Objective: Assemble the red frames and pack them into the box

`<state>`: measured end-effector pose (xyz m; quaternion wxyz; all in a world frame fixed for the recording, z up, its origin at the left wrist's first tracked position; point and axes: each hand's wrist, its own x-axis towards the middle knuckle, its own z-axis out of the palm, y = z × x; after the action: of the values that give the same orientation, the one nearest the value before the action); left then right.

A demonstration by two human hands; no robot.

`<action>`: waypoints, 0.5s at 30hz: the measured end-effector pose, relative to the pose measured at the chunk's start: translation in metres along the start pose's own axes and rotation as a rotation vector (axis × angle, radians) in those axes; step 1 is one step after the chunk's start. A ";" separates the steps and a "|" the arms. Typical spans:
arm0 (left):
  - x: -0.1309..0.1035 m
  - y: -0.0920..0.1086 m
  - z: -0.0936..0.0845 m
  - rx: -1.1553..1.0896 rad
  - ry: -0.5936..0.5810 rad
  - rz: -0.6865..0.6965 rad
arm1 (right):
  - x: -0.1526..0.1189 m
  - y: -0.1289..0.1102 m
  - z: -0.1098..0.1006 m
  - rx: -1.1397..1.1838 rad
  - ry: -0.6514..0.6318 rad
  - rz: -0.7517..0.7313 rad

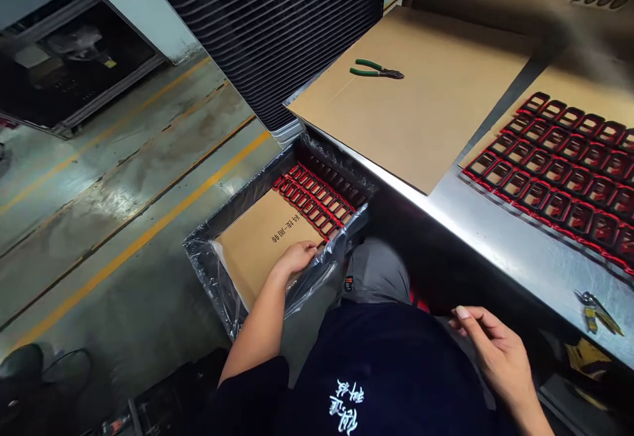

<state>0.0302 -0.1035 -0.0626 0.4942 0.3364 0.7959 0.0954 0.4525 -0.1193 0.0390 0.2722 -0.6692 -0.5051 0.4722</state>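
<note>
My left hand (297,259) reaches into a plastic-lined box (201,241). Its fingertips are pressed together beside the near end of the rows of small red-and-black frames (317,201); whatever they pinch is too small to make out. Under that hand lies a brown cardboard sheet (257,241) with printed characters, covering part of the box. My right hand (498,347) hovers by my lap, below the metal table's edge. Its thumb and forefinger come together with nothing visible between them, and the other fingers are partly hidden.
Many more red-and-black frames (559,172) lie in rows on the metal table (470,215) at right. Green-handled pliers (377,70) rest on a cardboard sheet (396,125). Yellow-handled cutters (597,314) are near the table's front edge. A dark ribbed panel (277,20) stands behind the box.
</note>
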 end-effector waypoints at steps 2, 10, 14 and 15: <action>0.013 -0.003 -0.009 -0.097 0.095 -0.015 | 0.001 0.002 0.001 0.002 -0.010 -0.001; 0.116 0.043 -0.077 -0.512 0.827 0.037 | 0.010 0.007 0.009 -0.069 -0.044 -0.043; 0.143 0.069 -0.091 -0.565 1.008 0.049 | 0.008 0.003 0.013 -0.088 -0.058 -0.067; 0.146 0.072 -0.092 -0.562 1.032 0.051 | 0.006 0.002 0.013 -0.089 -0.056 -0.067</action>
<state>-0.0579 0.0596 -0.0872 0.1105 0.1213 0.8694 0.4661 0.4415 -0.1157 0.0295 0.2437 -0.6499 -0.5552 0.4583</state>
